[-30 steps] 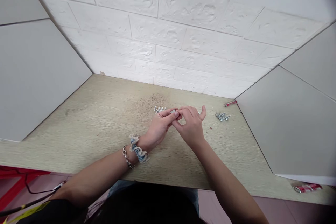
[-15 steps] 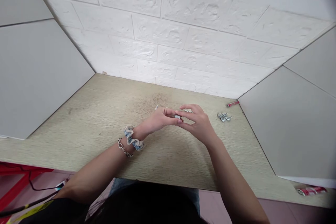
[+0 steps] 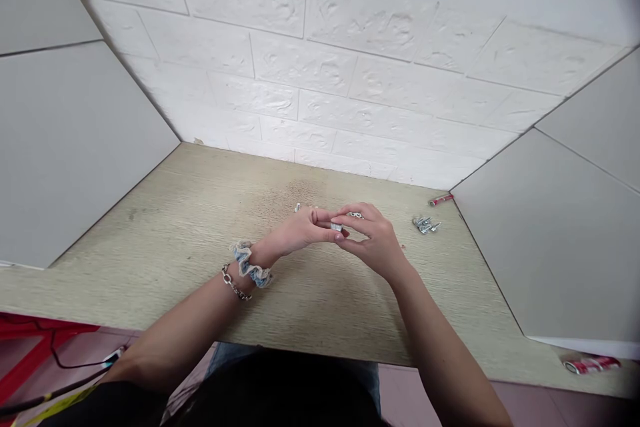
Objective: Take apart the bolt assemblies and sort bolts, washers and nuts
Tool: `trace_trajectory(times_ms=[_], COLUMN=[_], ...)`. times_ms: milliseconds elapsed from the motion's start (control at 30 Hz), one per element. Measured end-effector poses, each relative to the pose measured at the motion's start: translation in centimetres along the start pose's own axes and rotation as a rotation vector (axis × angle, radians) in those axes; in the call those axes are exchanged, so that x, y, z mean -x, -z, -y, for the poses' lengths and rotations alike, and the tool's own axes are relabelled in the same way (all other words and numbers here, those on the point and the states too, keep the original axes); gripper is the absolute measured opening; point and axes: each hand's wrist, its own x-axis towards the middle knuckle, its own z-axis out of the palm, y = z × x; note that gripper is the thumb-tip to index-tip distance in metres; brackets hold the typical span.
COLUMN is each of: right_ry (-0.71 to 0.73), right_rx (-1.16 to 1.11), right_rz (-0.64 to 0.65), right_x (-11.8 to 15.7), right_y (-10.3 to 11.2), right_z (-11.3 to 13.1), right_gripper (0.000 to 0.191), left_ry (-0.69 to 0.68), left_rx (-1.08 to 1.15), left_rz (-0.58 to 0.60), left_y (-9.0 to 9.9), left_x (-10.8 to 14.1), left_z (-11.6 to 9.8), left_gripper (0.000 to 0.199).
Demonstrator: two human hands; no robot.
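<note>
Over the middle of the wooden table (image 3: pixel 165 227), a small silvery metal piece (image 3: pixel 337 227) with a ridged side sits between both hands' fingertips. My left hand (image 3: pixel 305 227) pinches it from the left, thumb below. From the right, my right hand (image 3: pixel 367 230) has its thumb and fingers closed on the same piece. Several small metal parts (image 3: pixel 356 215) lie behind my right hand, partly hidden by its fingers. Another little metal part (image 3: pixel 298 207) shows just behind my left hand.
A pile of metal screws or bolts (image 3: pixel 426 225) lies on the right. Behind it is a red cylinder (image 3: pixel 441 200) by the side panel (image 3: pixel 560 233). A second red cylinder (image 3: pixel 593 365) rests at the front right. A white brick-patterned wall (image 3: pixel 325 67) closes the back.
The fingers of my right hand have shifted slightly on the metal piece. The whole view has moved a little; both hands remain together around the piece.
</note>
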Motion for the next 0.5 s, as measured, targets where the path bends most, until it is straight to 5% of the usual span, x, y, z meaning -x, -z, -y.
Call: trace_trajectory(times_ms=[500], right_ry=[-0.011], right_rx=[0.031], right_rz=[-0.072], right_x=[0.03], right_y=[-0.38], right_z=[-0.02], right_gripper=[0.019], left_ry=[0.037], left_rx=[0.354], left_rz=[0.031], left_y=[-0.1], left_x=[-0.33], left_z=[0.55], left_gripper=[0.027])
